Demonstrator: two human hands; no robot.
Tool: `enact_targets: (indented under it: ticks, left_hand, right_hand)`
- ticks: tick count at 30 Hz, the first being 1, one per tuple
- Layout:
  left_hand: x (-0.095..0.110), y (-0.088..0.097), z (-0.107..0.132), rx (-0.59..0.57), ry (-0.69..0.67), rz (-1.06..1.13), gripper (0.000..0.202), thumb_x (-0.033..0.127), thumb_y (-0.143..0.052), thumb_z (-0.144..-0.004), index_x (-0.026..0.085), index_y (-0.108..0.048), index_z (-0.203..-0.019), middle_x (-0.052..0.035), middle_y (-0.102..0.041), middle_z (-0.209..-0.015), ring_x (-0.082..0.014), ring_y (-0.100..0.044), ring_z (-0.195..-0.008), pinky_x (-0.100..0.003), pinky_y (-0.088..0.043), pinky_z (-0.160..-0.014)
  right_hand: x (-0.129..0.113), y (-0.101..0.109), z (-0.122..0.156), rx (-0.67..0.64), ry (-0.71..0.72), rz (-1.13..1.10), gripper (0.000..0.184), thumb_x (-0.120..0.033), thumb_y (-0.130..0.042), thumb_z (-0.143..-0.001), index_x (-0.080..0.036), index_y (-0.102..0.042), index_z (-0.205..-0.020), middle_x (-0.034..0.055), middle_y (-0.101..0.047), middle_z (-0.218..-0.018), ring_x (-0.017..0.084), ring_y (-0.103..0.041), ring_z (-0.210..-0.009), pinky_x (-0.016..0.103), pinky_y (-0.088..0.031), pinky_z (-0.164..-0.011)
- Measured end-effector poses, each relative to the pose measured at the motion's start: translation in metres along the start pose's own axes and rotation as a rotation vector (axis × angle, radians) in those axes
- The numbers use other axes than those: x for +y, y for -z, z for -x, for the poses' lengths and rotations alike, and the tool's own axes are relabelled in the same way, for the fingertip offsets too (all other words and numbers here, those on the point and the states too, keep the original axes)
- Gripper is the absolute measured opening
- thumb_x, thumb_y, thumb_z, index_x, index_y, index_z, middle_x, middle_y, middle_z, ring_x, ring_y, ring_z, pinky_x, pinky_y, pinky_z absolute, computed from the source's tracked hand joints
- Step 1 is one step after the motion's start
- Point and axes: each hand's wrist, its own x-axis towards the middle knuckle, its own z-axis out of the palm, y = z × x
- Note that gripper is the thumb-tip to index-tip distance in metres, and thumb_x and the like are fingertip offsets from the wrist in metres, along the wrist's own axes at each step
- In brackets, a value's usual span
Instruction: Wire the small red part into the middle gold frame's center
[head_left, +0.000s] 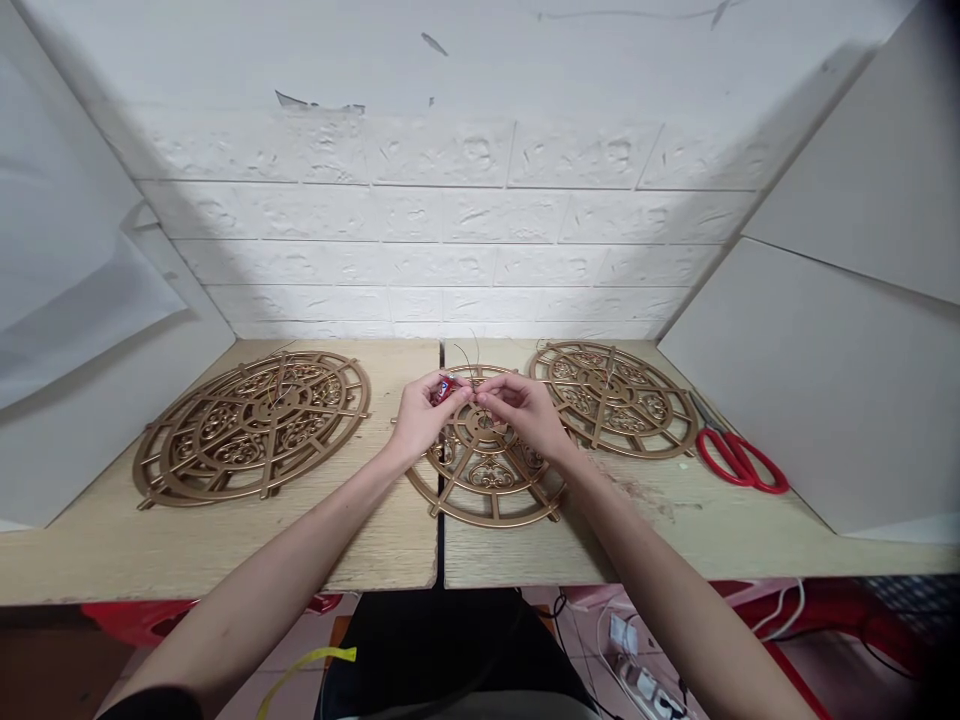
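Observation:
Both hands meet over a round gold ornamental disc (pixel 487 490) lying flat at the middle of the wooden table. My left hand (pixel 421 415) pinches a small red piece (pixel 445 389) between its fingertips. My right hand (pixel 525 408) is closed in a pinch right next to it, fingertips touching the left ones; thin dark wires (pixel 466 362) rise from between the fingers. What the right fingers grip is too small to make out.
A stack of like gold discs (pixel 251 425) lies at the left, another disc (pixel 615 398) at the right back. Red-handled scissors (pixel 739 458) rest near the right wall panel. White panels close in both sides. A seam (pixel 440 480) splits the tabletop; cables and a power strip (pixel 645 685) lie below.

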Motion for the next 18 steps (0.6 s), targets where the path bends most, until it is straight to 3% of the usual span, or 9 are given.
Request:
enact_targets:
  ticks: [5,13,18]
  left_hand:
    - [-0.0026,0.0004,-0.0013,0.011,-0.011,-0.012,0.025,0.034,-0.074,-0.065,0.014,-0.064,-0.077,0.0006,-0.06,-0.065,-0.0059,-0.042,-0.048,-0.018,-0.028,-0.042]
    - [-0.0017,0.0005,-0.0007,-0.035,0.045,0.006,0.027,0.036,-0.074,-0.065,0.014,-0.062,-0.075,0.006,-0.046,-0.051,-0.0032,-0.031,-0.041,-0.017,-0.021,-0.039]
    - [-0.0031,0.0006,-0.0008,-0.05,0.057,0.002,0.03,0.037,-0.075,-0.063,0.013,-0.062,-0.075,0.0069,-0.044,-0.049,-0.0025,-0.028,-0.039,-0.017,-0.018,-0.038]
  right_hand:
    - [0.0052,0.0016,-0.0006,-0.029,0.02,0.106,0.028,-0.043,-0.067,-0.075,-0.016,-0.067,-0.082,0.0,-0.058,-0.062,0.008,-0.044,-0.05,0.021,-0.031,-0.046]
    - [0.0017,0.0014,-0.0002,0.038,0.048,0.113,0.027,-0.042,-0.066,-0.075,-0.016,-0.068,-0.08,0.0019,-0.06,-0.065,0.01,-0.046,-0.051,0.022,-0.034,-0.047]
    - [-0.0004,0.0013,-0.0002,0.015,0.061,0.095,0.026,-0.042,-0.067,-0.075,-0.017,-0.069,-0.081,0.002,-0.062,-0.067,0.01,-0.049,-0.051,0.022,-0.038,-0.047]
